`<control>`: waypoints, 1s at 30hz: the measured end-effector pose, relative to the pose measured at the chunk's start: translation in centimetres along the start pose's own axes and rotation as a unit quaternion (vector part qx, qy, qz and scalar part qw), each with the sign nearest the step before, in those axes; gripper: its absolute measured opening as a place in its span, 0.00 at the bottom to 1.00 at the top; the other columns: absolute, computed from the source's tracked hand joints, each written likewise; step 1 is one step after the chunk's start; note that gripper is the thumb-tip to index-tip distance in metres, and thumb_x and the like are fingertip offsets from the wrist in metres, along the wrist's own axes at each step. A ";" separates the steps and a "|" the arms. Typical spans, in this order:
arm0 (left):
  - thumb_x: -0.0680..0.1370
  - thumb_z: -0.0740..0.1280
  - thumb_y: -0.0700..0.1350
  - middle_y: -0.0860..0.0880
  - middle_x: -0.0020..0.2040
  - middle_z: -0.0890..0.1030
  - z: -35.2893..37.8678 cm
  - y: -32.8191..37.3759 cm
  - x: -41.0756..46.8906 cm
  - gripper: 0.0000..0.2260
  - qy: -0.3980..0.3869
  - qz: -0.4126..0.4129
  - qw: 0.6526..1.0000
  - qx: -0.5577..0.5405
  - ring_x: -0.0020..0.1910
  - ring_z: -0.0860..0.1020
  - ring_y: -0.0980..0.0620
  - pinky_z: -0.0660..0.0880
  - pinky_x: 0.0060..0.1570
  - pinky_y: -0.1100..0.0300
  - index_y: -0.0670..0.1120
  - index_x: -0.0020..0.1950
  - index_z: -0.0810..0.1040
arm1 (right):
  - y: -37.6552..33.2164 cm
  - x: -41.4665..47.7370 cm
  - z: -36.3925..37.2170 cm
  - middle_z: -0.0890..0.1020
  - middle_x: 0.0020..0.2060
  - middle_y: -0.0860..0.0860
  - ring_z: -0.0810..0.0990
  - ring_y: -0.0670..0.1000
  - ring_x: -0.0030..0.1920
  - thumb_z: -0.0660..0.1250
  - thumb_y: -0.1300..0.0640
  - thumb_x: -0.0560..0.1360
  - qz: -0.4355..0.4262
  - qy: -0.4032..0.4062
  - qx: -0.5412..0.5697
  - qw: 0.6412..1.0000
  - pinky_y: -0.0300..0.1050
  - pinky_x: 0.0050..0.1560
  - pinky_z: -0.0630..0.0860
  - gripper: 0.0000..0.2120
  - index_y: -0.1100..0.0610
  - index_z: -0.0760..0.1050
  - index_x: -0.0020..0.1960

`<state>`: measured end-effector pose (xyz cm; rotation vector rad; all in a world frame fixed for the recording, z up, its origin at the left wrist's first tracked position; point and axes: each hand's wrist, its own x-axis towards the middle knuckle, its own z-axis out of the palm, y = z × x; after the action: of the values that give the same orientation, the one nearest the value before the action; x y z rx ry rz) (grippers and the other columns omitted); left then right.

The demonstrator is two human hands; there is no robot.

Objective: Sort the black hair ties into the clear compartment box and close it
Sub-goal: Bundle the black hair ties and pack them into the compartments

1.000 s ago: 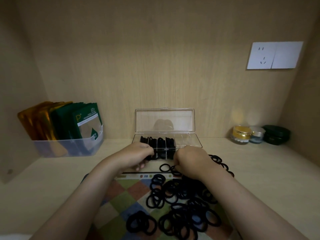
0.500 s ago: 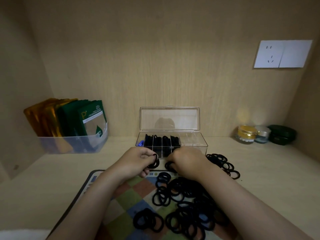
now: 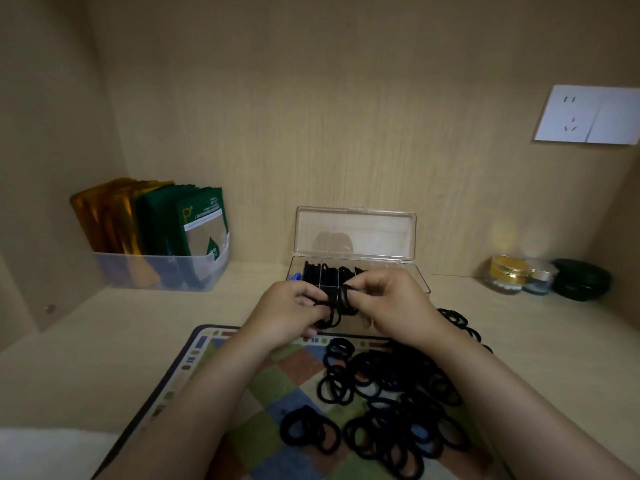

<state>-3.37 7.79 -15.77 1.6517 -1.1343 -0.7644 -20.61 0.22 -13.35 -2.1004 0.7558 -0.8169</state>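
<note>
A small bunch of black hair ties has come up from the pile's edge in the last half second. It is now pinched between the left hand and the right hand, both curled on it, just in front of the open clear compartment box. It looks ready to go in. The loose pile lies below on the checked mat on the bench.

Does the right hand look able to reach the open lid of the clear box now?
Probably yes: the lid stands upright just behind the right hand, nothing between them. But that hand and the left hand both pinch hair ties, so it is not free.
</note>
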 end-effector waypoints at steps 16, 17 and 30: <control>0.77 0.71 0.38 0.46 0.52 0.86 0.4 0.6 -0.6 0.12 -0.094 -0.029 0.986 -0.137 0.47 0.86 0.52 0.81 0.43 0.65 0.46 0.59 0.82 | 0.6 -0.3 0.8 0.81 0.26 0.36 0.77 0.34 0.28 0.74 0.58 0.74 0.026 0.034 -0.023 0.999 0.25 0.32 0.68 0.04 0.51 0.87 0.47; 0.77 0.71 0.38 0.46 0.51 0.86 0.2 0.6 -0.5 0.12 -0.083 -0.035 0.987 -0.132 0.46 0.86 0.51 0.81 0.43 0.64 0.46 0.59 0.82 | 0.6 -0.2 0.6 0.81 0.26 0.36 0.77 0.33 0.28 0.73 0.58 0.75 0.032 0.037 -0.015 0.999 0.25 0.32 0.68 0.05 0.51 0.87 0.48; 0.81 0.66 0.41 0.47 0.58 0.84 0.6 0.9 -0.9 0.12 -0.116 -0.027 0.977 -0.175 0.53 0.84 0.49 0.80 0.57 0.52 0.44 0.63 0.81 | 0.9 -0.3 1.0 0.83 0.32 0.40 0.78 0.35 0.30 0.73 0.60 0.75 0.012 0.048 0.057 0.997 0.28 0.35 0.70 0.08 0.53 0.86 0.52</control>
<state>-4.51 8.27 -15.20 1.3265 -1.0445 -1.1454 -20.31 0.38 -14.66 -1.9594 0.7656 -0.9323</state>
